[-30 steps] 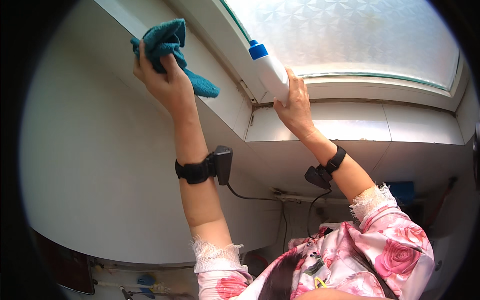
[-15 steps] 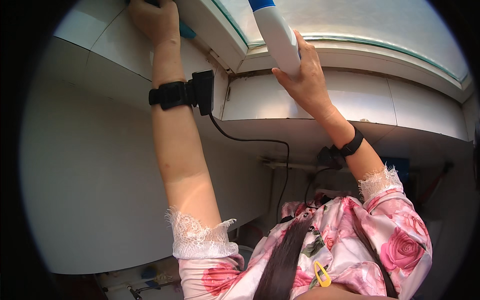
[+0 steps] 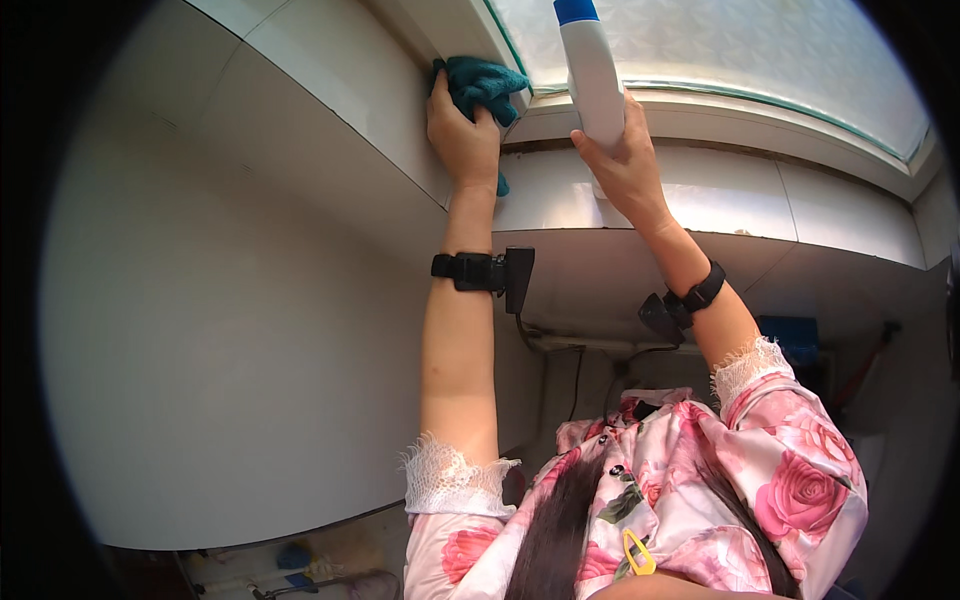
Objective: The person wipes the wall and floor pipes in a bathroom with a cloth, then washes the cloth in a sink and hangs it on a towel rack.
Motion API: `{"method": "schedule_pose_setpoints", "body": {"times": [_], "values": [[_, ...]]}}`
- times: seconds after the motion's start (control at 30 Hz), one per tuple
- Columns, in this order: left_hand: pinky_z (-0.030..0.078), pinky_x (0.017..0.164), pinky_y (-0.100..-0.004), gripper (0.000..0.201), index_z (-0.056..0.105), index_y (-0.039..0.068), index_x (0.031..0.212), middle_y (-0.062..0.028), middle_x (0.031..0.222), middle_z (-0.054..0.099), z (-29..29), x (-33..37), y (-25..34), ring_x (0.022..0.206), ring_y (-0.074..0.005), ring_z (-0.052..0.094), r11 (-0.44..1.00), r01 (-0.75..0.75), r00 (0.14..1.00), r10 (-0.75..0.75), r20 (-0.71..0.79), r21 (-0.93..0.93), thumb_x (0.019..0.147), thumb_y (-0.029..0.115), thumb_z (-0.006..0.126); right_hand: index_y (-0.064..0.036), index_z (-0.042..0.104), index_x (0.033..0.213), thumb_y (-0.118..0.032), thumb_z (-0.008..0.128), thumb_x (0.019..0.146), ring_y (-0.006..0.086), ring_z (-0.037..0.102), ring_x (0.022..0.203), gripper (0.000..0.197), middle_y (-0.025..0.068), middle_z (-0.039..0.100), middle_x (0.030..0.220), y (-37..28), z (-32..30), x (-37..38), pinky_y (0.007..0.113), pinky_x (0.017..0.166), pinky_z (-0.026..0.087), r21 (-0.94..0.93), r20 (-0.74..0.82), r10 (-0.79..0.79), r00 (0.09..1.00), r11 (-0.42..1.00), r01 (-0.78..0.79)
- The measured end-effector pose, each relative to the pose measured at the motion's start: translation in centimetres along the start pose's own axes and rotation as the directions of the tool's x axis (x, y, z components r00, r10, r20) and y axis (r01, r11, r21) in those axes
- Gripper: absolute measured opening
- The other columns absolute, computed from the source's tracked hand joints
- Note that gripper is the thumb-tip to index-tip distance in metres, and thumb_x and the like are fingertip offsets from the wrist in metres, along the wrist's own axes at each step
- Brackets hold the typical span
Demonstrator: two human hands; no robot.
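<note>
My left hand [image 3: 464,140] grips a bunched teal cloth [image 3: 480,85] and presses it against the corner of the white window frame [image 3: 700,108]. A loose end of the cloth hangs below the wrist side. In my right hand [image 3: 628,165] is a white bottle [image 3: 594,80] with a blue cap, held upright in front of the frosted window pane [image 3: 720,50]. Its fingers wrap round the back of the bottle, and the thumb lies on the near side. The bottle's lower end is partly hidden behind the hand.
A white tiled ledge [image 3: 700,190] runs below the window, with dark grime along its joint. A tiled side ledge [image 3: 330,70] meets it at the left corner. Each forearm wears a black strap device [image 3: 470,271] with a cable. A blue object [image 3: 790,338] stands low at the right.
My left hand has moved right and nearer, from the side ledge to the window corner, bringing the teal cloth into full view. The bottle has shifted slightly right and stands more upright.
</note>
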State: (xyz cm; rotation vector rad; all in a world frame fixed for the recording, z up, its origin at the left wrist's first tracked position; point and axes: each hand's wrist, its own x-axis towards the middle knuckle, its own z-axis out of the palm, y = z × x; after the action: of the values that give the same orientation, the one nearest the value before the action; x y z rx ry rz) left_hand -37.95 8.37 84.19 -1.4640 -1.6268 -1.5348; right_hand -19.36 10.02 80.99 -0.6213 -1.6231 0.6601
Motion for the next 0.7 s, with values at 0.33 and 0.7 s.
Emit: {"method": "schedule_pose_setpoints", "body": {"times": [0.33,0.7], "values": [[0.046,0.095,-0.0337,0.043,0.05,-0.001,0.126,-0.0134,0.115,0.059,-5.5,-3.7,9.5,0.11,-0.0248,0.057,0.882,0.057,0.981,-0.136,-0.138,-0.468,0.085,0.008,0.061,-0.0004,0.028,0.141,-0.019,0.07,0.081,0.0335,0.041,0.119,0.076,0.0207,0.039,0.129,2.2,1.3,-0.9,0.043,0.101,0.036,0.033,-0.069,-0.039,0.997,0.999,0.042],[0.047,0.093,-0.0367,0.04,0.055,0.007,0.12,-0.008,0.116,0.059,-8.4,-12.8,10.3,0.105,-0.022,0.057,0.165,0.484,0.712,-0.644,0.278,-0.859,0.097,0.036,0.043,0.0025,0.03,0.139,-0.028,0.072,0.078,0.0408,0.034,0.122,0.08,0.0233,0.037,0.133,6.3,1.9,2.0,0.048,0.101,0.031,-0.124,-0.312,-0.162,0.936,0.984,0.129]]}}
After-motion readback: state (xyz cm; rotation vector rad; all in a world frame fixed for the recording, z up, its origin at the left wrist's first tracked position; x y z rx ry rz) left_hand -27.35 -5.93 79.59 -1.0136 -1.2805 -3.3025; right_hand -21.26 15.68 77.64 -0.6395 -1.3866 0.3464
